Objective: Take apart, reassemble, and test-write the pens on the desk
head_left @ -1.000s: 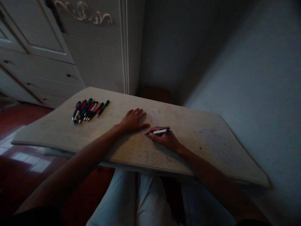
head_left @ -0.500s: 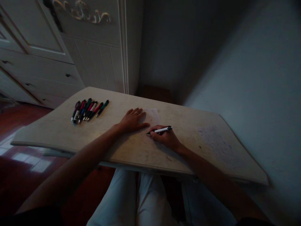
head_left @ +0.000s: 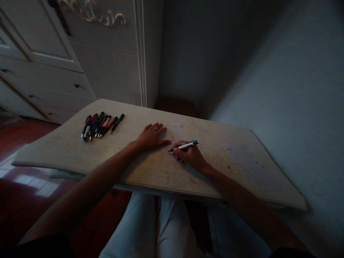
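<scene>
My left hand (head_left: 152, 137) lies flat with its fingers stretched out, over the left side of a sheet of paper (head_left: 174, 131). A ring shows on one finger. In my right hand (head_left: 190, 154) is a white pen (head_left: 186, 145) with black ends, pinched and tilted, its tip down at the paper close to my left thumb. Handwriting covers part of this sheet, and both hands hide some of it. Whether the tip touches the paper I cannot tell.
A group of several pens (head_left: 99, 126) lies at the table's far left. Another handwritten sheet (head_left: 249, 166) is at the right of the table (head_left: 64, 150). Behind stands a white cabinet (head_left: 113, 71); a wall (head_left: 301, 107) borders the right side.
The pen and my right hand have shifted very slightly, with the pen's back end a little higher and further right. My left hand keeps its place.
</scene>
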`<action>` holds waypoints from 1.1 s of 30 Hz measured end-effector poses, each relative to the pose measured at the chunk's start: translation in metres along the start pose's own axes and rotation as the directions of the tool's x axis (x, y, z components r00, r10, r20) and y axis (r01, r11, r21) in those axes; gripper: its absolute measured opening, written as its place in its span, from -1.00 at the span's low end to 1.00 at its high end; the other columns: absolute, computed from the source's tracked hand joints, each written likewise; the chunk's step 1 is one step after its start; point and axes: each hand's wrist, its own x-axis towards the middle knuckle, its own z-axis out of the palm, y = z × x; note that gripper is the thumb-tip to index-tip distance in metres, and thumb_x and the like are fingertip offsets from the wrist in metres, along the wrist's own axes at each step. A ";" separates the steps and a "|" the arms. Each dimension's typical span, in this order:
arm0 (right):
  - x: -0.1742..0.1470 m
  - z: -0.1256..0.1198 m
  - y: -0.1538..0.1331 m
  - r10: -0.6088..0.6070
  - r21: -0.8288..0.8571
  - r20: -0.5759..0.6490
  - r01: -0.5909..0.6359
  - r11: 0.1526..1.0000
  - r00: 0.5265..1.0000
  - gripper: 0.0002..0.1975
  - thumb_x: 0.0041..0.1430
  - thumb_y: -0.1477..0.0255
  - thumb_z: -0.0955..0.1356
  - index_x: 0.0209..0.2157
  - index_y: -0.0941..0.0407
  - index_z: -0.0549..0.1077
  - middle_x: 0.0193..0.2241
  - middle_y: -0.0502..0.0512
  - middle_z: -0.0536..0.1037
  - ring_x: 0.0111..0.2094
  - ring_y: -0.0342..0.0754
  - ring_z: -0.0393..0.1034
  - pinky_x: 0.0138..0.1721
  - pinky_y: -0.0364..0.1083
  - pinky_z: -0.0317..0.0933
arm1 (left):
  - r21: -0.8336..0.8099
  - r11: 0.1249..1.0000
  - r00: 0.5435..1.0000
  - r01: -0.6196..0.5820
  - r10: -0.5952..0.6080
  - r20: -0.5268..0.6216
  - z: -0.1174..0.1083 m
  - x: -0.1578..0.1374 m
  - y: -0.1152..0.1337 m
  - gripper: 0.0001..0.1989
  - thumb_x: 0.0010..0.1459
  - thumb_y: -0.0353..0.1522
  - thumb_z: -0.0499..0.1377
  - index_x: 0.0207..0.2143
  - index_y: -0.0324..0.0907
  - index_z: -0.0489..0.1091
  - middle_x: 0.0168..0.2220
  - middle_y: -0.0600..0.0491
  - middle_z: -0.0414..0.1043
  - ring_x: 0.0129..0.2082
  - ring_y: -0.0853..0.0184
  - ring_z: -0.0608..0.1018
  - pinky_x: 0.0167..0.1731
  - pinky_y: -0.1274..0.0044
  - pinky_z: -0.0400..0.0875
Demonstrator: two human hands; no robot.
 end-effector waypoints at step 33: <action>0.000 0.003 0.001 -0.053 -0.085 -0.018 0.051 0.995 0.998 -0.82 0.09 0.33 0.35 -0.34 0.15 0.51 -0.56 0.01 0.50 -0.54 -0.15 0.35 -0.51 -0.17 0.19 | -0.027 1.000 1.000 0.000 0.000 -0.003 -0.002 -0.001 0.000 -0.19 0.19 0.19 -0.08 0.28 -0.14 0.19 0.37 -0.14 0.04 0.37 0.06 0.08 0.31 0.22 -0.07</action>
